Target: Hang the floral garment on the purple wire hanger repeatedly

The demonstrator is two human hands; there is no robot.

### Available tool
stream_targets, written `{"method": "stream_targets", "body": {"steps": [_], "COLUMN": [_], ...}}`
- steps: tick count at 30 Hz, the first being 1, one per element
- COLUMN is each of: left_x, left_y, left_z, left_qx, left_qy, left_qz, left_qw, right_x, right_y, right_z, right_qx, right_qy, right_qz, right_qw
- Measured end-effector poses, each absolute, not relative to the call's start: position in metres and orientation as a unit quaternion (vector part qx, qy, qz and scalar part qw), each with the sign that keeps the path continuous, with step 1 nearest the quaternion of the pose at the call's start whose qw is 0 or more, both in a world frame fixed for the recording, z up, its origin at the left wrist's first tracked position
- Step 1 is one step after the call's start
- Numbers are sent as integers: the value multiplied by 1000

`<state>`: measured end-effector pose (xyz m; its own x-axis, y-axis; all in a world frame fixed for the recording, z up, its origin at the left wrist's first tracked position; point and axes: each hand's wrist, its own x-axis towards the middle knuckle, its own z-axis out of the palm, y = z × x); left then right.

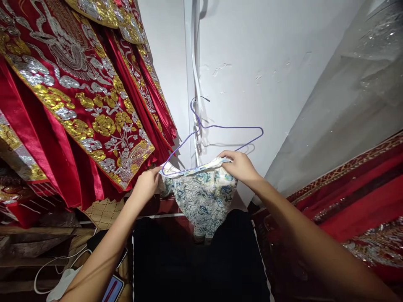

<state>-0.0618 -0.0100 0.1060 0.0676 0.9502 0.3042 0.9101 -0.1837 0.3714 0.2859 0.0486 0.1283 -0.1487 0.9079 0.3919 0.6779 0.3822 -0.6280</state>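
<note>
Nearest me, black fabric [195,260] lies below the hanger [217,134]. Patterned cloth [201,197] drapes over its lower wire, light and limp, best gripped along that edge. Right hand [241,167] and left hand [146,184] pinch it closed.

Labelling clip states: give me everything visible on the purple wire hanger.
The purple hanger is thin wire, looks coated, triangular, with its hook caught at the white strip on the wall. It hangs tilted, its left corner lower. A blue-and-cream patterned cloth drapes over its bottom bar. The left hand grips the left corner; the right hand pinches cloth on the bar.
</note>
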Motion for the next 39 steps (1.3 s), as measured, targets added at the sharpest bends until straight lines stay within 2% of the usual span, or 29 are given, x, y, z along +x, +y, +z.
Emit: {"method": "stream_targets", "body": {"steps": [4, 11, 15, 19, 22, 25, 27, 31, 33, 35, 39], "left_x": [-51, -56, -60, -48, -29, -13, -10, -17, -23, -27, -41], "left_y": [-18, -51, -58, -37, -9, 13, 22, 23, 20, 17, 20], "left_z": [105, 99, 119, 141, 152, 159, 161, 167, 174, 182, 193], "left_qx": [728, 744, 738, 725, 758, 782, 784, 783, 792, 805, 795], "left_qy": [603, 613, 613, 588, 512, 443, 428, 437, 434, 425, 437], "left_qz": [315, 235, 268, 355, 404, 437, 449, 442, 429, 414, 421], "left_qw": [84, 123, 89, 42, 37, 26, 16, -10, -24, -29, -10], "right_x": [296, 298, 295, 286, 274, 270, 276, 305, 322, 337, 360], "right_y": [39, 34, 34, 25, 10, -5, -11, -6, 3, 14, 26], "right_z": [125, 116, 113, 113, 113, 114, 116, 128, 139, 155, 194], "right_qx": [-557, -554, -551, -500, -445, -435, -446, -464, -492, -544, -585], "right_qy": [-727, -720, -717, -721, -704, -690, -684, -606, -577, -586, -668], "right_qz": [146, 137, 152, 212, 297, 338, 323, 219, 162, 137, 188], "right_qw": [374, 395, 399, 431, 467, 469, 478, 607, 632, 585, 420]}}
